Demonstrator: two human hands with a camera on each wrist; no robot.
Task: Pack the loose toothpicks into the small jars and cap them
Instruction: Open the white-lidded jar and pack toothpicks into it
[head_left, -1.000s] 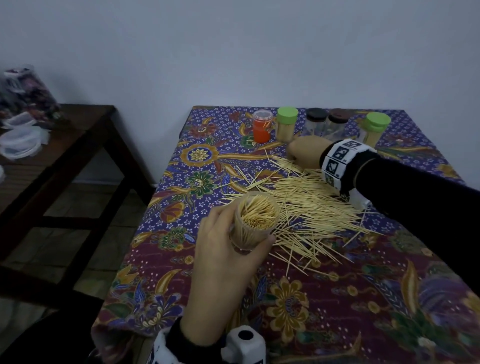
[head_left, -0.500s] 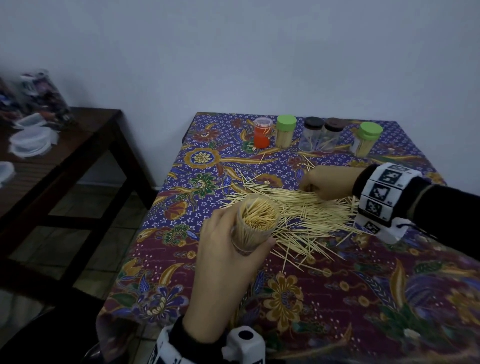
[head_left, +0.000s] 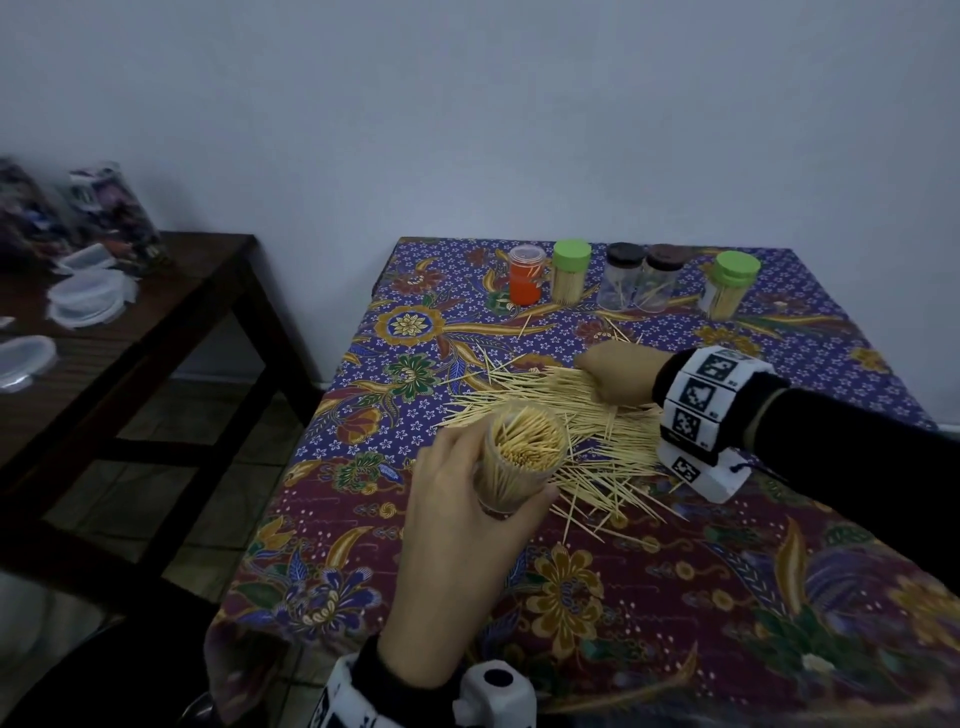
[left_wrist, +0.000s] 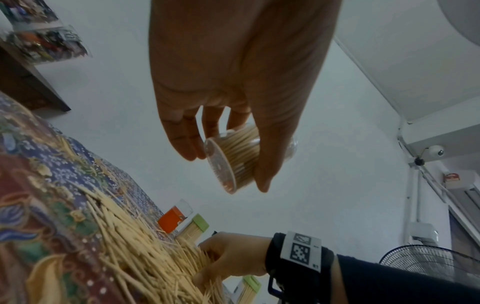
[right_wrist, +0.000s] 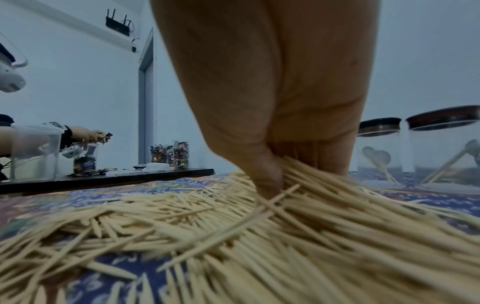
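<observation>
My left hand (head_left: 462, 499) grips an open clear jar (head_left: 524, 457) packed with upright toothpicks, held tilted above the table's near left part; the jar (left_wrist: 233, 162) shows from below in the left wrist view. A big loose pile of toothpicks (head_left: 597, 447) lies on the patterned tablecloth (head_left: 675, 597). My right hand (head_left: 613, 376) rests on the pile's far side. Its thumb and fingers pinch a bundle of toothpicks (right_wrist: 293, 170) there.
Along the table's far edge stand an orange jar (head_left: 526, 283), two green-capped jars (head_left: 570, 275) (head_left: 730, 286) with toothpicks and two dark-capped jars (head_left: 644, 275). A dark wooden side table (head_left: 130, 332) at the left carries plastic containers; another person's hands (right_wrist: 85, 134) work there.
My right hand came back from the jars at the far edge onto the pile and closed on a bunch of toothpicks. The left hand keeps the jar in place.
</observation>
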